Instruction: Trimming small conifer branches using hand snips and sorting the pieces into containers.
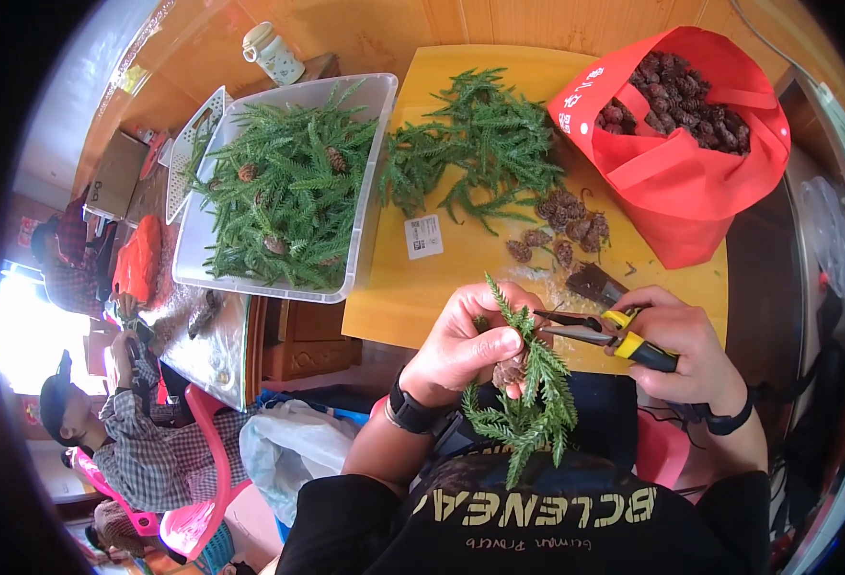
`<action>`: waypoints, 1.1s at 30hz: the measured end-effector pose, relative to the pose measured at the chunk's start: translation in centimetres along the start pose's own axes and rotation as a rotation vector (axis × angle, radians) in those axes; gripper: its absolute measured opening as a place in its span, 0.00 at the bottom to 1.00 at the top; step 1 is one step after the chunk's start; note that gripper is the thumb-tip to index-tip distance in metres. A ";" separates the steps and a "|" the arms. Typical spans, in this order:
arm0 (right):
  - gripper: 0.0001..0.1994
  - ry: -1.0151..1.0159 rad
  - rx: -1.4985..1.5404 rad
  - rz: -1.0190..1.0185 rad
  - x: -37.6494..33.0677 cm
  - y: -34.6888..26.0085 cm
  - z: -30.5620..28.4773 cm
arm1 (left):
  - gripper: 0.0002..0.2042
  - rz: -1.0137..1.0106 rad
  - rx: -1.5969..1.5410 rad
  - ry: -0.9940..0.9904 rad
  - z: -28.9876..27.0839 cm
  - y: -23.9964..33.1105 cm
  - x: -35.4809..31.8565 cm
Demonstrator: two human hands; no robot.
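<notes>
My left hand point(475, 340) is closed around a green artificial pine sprig point(547, 393), pinching it between thumb and fingers. A brown pine cone point(510, 374) sits against the sprig just below my thumb. My right hand point(681, 345) grips long-nose pliers point(624, 340) with yellow and black handles. The jaws of the pliers are parted and their tips point left, close to the top of the sprig; whether they touch it I cannot tell. On the yellow table point(394, 307) beyond my hands lie several loose pine cones point(564, 211) and a heap of green sprigs point(485, 144).
A clear plastic bin point(360, 240) full of sprigs with a few cones stands at the left. At the right is a red bag point(672, 201) of pine cones. A white label point(423, 237) lies on the table. Another person point(159, 431) sits at far left near a pink chair point(214, 460).
</notes>
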State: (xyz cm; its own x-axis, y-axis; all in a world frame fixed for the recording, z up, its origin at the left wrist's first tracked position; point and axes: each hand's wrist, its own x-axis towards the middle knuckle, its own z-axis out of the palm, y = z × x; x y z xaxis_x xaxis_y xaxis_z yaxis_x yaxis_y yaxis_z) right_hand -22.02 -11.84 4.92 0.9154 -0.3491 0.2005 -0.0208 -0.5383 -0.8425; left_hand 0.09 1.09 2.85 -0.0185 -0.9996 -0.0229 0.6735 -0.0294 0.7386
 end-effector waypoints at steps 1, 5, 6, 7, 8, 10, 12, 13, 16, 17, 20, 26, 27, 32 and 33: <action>0.11 0.006 -0.012 -0.031 0.2 0.0 0.0 | 0.18 -0.020 -0.013 0.004 0.1 0.1 -0.1; 0.08 0.056 -0.053 -0.086 0.4 0.1 0.3 | 0.18 0.055 0.033 -0.008 -0.7 -0.8 -0.1; 0.08 0.056 -0.053 -0.085 0.4 0.2 0.3 | 0.18 0.030 0.052 -0.034 -0.9 -0.6 0.0; 0.07 0.060 -0.088 -0.106 0.4 0.3 0.2 | 0.18 0.005 0.070 -0.061 -0.9 -0.5 0.0; 0.07 0.064 -0.122 -0.127 0.4 0.3 0.2 | 0.18 0.004 0.070 -0.062 -0.8 -0.4 0.0; 0.07 0.068 -0.131 -0.130 0.3 0.5 0.2 | 0.19 -0.054 0.026 -0.053 -0.6 -0.2 -0.1; 0.07 0.071 -0.140 -0.134 0.3 0.4 0.2 | 0.19 -0.028 0.019 -0.079 -0.7 -0.3 -0.1; 0.07 0.072 -0.140 -0.142 0.3 0.4 0.3 | 0.19 -0.002 0.012 -0.105 -0.8 -0.4 -0.1; 0.07 0.086 -0.151 -0.140 0.1 0.3 0.5 | 0.18 0.010 0.052 -0.102 -1.3 -0.5 -0.2; 0.07 0.100 -0.161 -0.128 0.0 0.4 0.6 | 0.18 0.009 0.051 -0.104 -1.1 -0.3 -0.1; 0.07 0.113 -0.170 -0.132 -0.1 0.3 0.6 | 0.12 0.033 0.087 -0.004 0.3 1.2 0.0; 0.07 0.137 -0.182 -0.058 -0.6 -0.9 1.1 | 0.12 0.715 1.155 0.038 0.3 2.0 0.3; 0.07 0.138 -0.182 -0.057 -0.6 -1.2 1.3 | 0.13 0.839 1.420 0.107 0.6 2.1 0.2; 0.08 0.096 -0.063 0.068 -0.8 -2.1 0.9 | 0.13 0.868 1.402 0.103 0.7 2.1 0.1; 0.08 0.096 -0.063 0.067 -0.7 -2.1 0.7 | 0.11 0.808 1.202 0.073 0.1 1.9 0.1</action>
State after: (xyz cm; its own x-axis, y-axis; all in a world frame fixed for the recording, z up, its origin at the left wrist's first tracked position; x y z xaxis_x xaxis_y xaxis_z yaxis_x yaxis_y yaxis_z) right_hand -22.37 -9.89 6.21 0.8685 -0.4562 0.1940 -0.1087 -0.5569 -0.8234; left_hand 1.23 0.89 4.32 0.1204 -0.7422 0.6592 -0.5340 0.5114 0.6733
